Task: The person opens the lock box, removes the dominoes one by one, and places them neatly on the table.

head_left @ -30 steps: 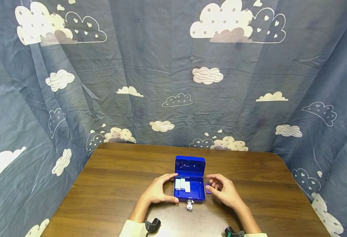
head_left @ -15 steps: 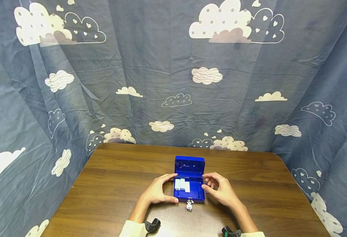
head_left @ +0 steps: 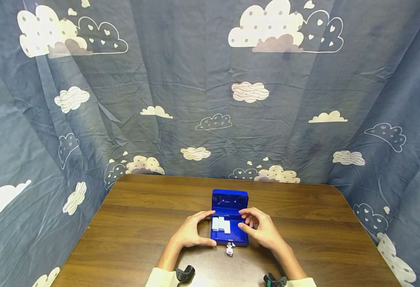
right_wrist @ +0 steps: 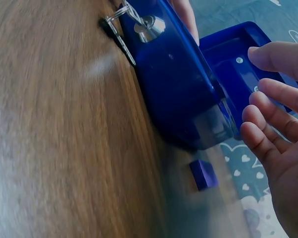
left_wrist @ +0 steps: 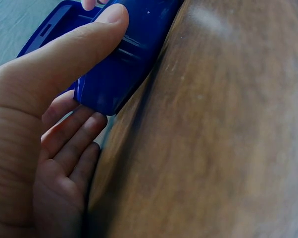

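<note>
A blue metal cash box (head_left: 236, 238) stands with its lid (head_left: 228, 200) raised at the back. My left hand (head_left: 189, 232) grips its left side, thumb at the front corner and fingertips toward the back. Three pale blue-and-white blocks (head_left: 221, 223) lie side by side in the box's left half. My right hand (head_left: 263, 232) hovers over the right half, thumb and fingers apart, and the right wrist view shows nothing between them. A small purple block (right_wrist: 204, 174) rests on the table beside the box's right side; the right hand hides it in the head view.
Keys (head_left: 229, 251) hang from the lock (right_wrist: 150, 29) at the box's front, over the brown wooden table (head_left: 142, 215). Behind the table's far edge hangs a grey-blue curtain (head_left: 174, 79) with cloud prints.
My right hand has moved left, from beside the purple block to over the box's right half. The purple block has gone from the head view behind that hand. The left hand has stayed put.
</note>
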{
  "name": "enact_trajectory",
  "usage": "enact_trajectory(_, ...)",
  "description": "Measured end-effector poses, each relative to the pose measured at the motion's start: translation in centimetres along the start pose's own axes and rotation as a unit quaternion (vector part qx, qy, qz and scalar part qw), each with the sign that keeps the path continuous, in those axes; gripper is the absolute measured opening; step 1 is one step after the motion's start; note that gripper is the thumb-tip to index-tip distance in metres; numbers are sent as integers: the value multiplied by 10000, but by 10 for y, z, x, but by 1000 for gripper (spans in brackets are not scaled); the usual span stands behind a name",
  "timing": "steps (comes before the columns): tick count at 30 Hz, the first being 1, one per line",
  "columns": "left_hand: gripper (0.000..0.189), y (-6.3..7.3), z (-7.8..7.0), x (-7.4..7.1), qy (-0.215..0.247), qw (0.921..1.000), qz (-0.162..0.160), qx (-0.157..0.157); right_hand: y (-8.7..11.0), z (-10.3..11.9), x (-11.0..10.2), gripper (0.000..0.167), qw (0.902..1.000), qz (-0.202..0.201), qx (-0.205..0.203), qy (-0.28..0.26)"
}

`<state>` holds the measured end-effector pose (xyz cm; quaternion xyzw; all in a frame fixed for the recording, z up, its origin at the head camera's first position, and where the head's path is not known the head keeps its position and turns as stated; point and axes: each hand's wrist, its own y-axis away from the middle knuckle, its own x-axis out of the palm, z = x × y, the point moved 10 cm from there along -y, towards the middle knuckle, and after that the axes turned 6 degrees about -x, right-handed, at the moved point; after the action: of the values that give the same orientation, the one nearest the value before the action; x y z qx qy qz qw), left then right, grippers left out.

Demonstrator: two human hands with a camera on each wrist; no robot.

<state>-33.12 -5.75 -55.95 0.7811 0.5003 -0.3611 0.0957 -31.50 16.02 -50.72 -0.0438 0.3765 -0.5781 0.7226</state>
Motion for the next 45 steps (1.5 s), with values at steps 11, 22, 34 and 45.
enact_trajectory(11,100,1,-2,-1,14,10000,36,-35,-4,0,11,33,9999,86,23,-103)
enact_trajectory(22,99,1,-2,1,91,9999,67,-37,-7,-3,26,35,9993,337,79,167)
enact_trajectory(34,99,-1,-2,0,4,10000,55,-44,-16,10,41,32,9981,488,-75,363)
enact_trajectory(45,99,0,0,0,39,9999,63,-79,-18,5,53,33,9907,830,-62,1081)
